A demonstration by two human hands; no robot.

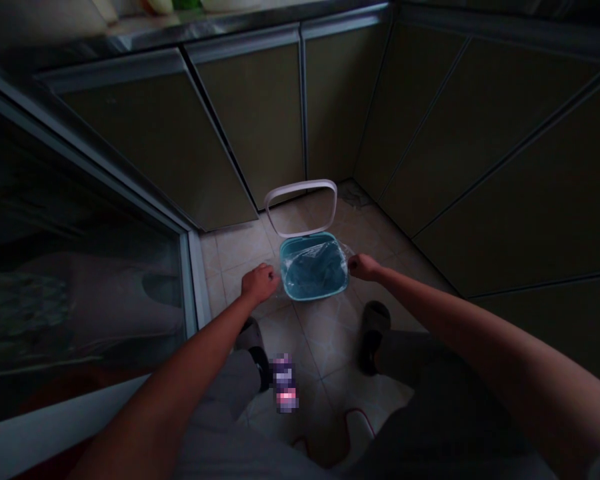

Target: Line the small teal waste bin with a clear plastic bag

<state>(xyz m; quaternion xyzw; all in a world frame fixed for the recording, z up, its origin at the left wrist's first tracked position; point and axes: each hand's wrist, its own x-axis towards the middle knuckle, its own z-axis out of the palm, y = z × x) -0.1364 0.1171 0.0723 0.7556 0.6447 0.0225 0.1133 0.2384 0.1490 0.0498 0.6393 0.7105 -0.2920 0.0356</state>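
A blue trash bin (314, 293) stands on the tiled floor, its pale pink rim frame (301, 184) tilted up at the back. Thin clear plastic, a bin liner (313, 257), lies across the bin's mouth and spreads past both sides. My left hand (260, 283) is closed on the liner's edge just left of the bin. On the other side, my right hand (364, 267) pinches the liner beside the bin's right rim. The liner's lower part inside the bin is hard to make out.
Cabinet doors (250, 113) close off the back and right. A glass door frame (193, 280) runs along the left. My slippered feet (375, 327) flank the floor before the bin. A blurred purple-pink item (284, 383) lies near my left foot.
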